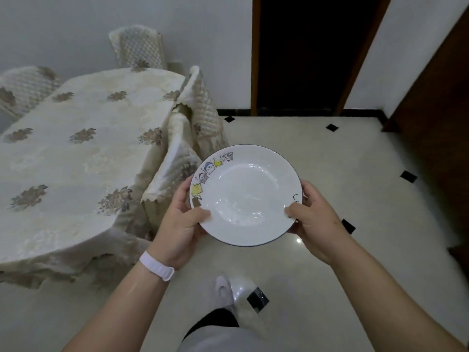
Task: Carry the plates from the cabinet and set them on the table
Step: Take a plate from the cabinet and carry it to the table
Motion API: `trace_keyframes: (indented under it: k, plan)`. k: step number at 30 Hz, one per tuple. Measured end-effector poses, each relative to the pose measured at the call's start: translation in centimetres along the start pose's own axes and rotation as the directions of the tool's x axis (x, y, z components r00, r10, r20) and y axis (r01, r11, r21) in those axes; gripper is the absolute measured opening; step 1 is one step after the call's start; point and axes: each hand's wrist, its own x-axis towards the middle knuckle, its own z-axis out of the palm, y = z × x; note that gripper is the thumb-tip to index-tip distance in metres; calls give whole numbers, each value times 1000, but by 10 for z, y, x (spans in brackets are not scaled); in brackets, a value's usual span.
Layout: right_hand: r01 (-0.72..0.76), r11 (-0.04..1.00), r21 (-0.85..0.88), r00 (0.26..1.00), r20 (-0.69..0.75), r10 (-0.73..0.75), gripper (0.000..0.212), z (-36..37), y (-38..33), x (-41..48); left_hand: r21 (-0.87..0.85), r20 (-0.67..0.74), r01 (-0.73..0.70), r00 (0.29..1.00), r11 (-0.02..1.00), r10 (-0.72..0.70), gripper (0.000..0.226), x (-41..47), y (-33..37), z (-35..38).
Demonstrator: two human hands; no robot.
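I hold a white plate (pixel 245 194) with a dark rim and small coloured cartoon drawings on its left edge, level in front of me above the floor. My left hand (pixel 181 229) grips its left rim, thumb on top; a white band sits on that wrist. My right hand (pixel 313 219) grips the right rim the same way. The table (pixel 83 153), covered by a cream cloth with brown flower motifs, stands to the left of the plate, with nothing on the part I see. No cabinet is in view.
Chairs with quilted cream covers stand around the table: two on its near right side (pixel 175 174), others at the back (pixel 139 47) and far left (pixel 22 85). A dark doorway (pixel 309 52) is ahead. Glossy tiled floor (pixel 342 153) spreads to the right. My foot (pixel 224 293) is below.
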Motion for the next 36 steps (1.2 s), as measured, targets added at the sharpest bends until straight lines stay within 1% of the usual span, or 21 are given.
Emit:
trace_keyframes:
  k: [5, 9, 13, 17, 20, 23, 29, 33, 36]
  plan:
    - [-4, 1000, -8, 995, -97, 4, 62, -23, -12, 53, -29, 75, 47, 996, 998, -45, 77, 80, -9, 15]
    - [-10, 999, -33, 991, -137, 5, 61, -31, -26, 118, -23, 129, 85, 988, 996, -82, 80, 156, -6, 18]
    - [-19, 998, -57, 990, -139, 10, 59, -29, -47, 198, -46, 137, 110, 985, 993, -102, 80, 238, 9, 15]
    - [5, 998, -58, 991, -134, -13, 59, -23, -68, 265, -64, 136, 86, 988, 994, -77, 80, 306, 29, 9]
    - [17, 998, -62, 991, -133, -25, 60, -19, -82, 304, -53, 155, 83, 985, 995, -74, 78, 348, 42, 8]
    - [25, 998, -54, 990, -136, -32, 61, -24, -95, 335, -80, 170, 64, 984, 995, -50, 78, 382, 46, 10]
    - [9, 999, -39, 989, -146, -15, 62, -58, -107, 401, -41, 144, 81, 987, 996, -74, 78, 448, 40, 37]
    - [-13, 1000, -29, 991, -135, 9, 62, -98, -114, 455, -12, 146, 86, 986, 996, -83, 78, 500, 31, 64]
    - [-19, 1000, -22, 994, -111, 16, 59, -132, -128, 500, -4, 106, 78, 991, 997, -77, 76, 541, 26, 96]
